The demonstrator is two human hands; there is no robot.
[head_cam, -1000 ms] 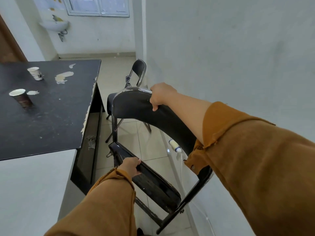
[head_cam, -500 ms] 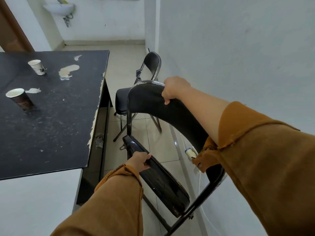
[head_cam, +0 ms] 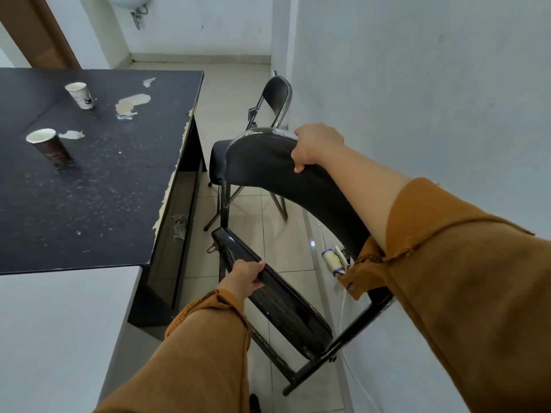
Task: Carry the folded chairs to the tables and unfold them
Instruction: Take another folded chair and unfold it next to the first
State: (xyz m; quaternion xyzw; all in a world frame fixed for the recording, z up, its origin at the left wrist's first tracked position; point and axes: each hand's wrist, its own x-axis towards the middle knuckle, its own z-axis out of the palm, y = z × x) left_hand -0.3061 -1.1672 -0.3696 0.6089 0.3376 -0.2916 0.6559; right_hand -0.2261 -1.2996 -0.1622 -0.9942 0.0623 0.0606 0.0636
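I hold a black folding chair (head_cam: 262, 165) tilted in the narrow aisle between the black table (head_cam: 98, 180) and the right wall. My right hand (head_cam: 316, 146) grips the top rim of its backrest. My left hand (head_cam: 246, 274) grips the edge of its seat (head_cam: 286, 308), which is partly swung away from the frame. The chair's lower legs point down toward me. A second black folding chair (head_cam: 275, 95) stands unfolded just beyond it, beside the table's far corner.
Two paper cups (head_cam: 79, 95) (head_cam: 49, 147) stand on the chipped black tabletop. A white table (head_cam: 53, 338) adjoins it at the near left. A white plug and cable (head_cam: 332, 260) lie on the floor by the right wall. A sink (head_cam: 126, 0) hangs at the far wall.
The view has moved forward and tilted down. The held chair and both hands sit closer to the unfolded chair, and the seat has opened slightly further from the frame.
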